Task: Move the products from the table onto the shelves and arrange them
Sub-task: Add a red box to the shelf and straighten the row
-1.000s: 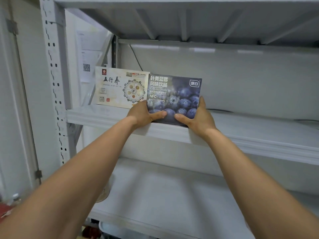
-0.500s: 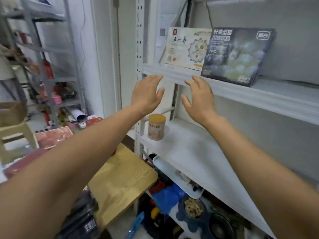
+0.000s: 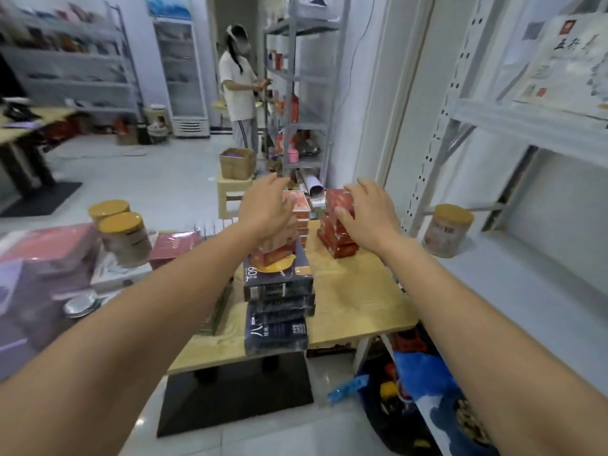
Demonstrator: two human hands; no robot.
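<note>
Now both my hands hover over the wooden table (image 3: 355, 291), fingers spread and slack, gripping nothing. My left hand (image 3: 263, 209) is above the stack of orange boxes (image 3: 278, 250) near the table's middle. My right hand (image 3: 368, 215) is just beside the stack of red boxes (image 3: 339, 241) toward the table's far right corner. The blur keeps me from telling whether my thumb touches that stack.

I judge the step to be picking up the next product, most likely the red boxes. To do it well I should press my palms flat against opposite sides of the stack and lift straight up. The orange stack stands close on the side nearer the table's middle, so I must keep clear of it. Loose boxes can slide, so an even squeeze matters, or I take only the top few.

The red boxes look flat and glossy, with pale print I cannot read, and they are piled fairly squarely. At the table's near edge the dark boxes (image 3: 279, 291) sit staggered, the lowest overhanging. Right of the table stand the shelves (image 3: 526, 123), with one tin (image 3: 447, 232) on the lower one.
</note>
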